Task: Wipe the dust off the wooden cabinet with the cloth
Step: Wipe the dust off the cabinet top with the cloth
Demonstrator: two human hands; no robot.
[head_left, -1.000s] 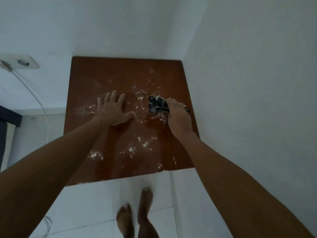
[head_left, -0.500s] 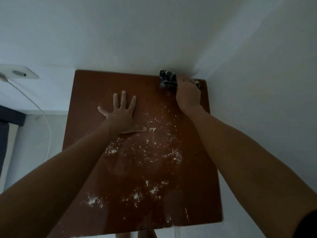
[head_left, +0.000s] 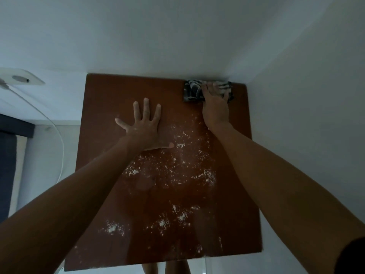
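The reddish-brown top of the wooden cabinet [head_left: 110, 107] fills the middle of the view, strewn with white dust [head_left: 177, 171] over its centre and front. A dark cloth with a white pattern [head_left: 192, 92] lies at the far right corner against the wall. My right hand [head_left: 214, 106] presses down on the cloth with its fingers laid over it. Left of the cloth, my left hand [head_left: 145, 129] rests flat on the wood, fingers spread, holding nothing.
White walls close in behind and on the right of the cabinet. A white wall socket [head_left: 21, 80] with a white cable [head_left: 59, 139] hangs at the left. A dark blue edge [head_left: 7, 155] shows at far left. My legs show below the cabinet's front edge.
My right hand has pushed the cloth from the middle of the top up to the far right corner. The view has moved in closer. My left hand stays flat on the wood.
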